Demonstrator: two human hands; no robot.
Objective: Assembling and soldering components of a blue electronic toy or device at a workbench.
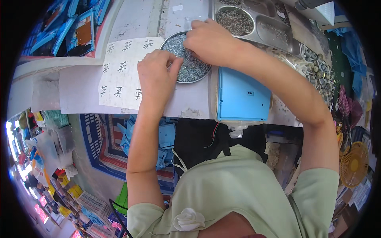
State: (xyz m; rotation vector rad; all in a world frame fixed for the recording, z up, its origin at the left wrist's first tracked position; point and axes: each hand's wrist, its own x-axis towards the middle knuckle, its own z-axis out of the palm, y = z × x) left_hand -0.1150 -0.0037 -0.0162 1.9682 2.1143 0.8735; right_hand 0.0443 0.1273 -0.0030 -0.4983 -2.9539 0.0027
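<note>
Head view: both my hands over a round dish [193, 81] of small metal pieces [189, 70].
My left hand [156, 71] is at the dish's left side with the thumb out over the pile, and my right hand [208, 43] comes in at the upper right, fingers curled down. Can't tell if either one is pinched on a piece, tips are mostly hidden. I'd guess this is the picking-out step, so next probably calls for a light fingertip pinch. Dish sits on the bench [190, 101], left of the blue panel [240, 97], near the steel tray [297, 48].
</note>
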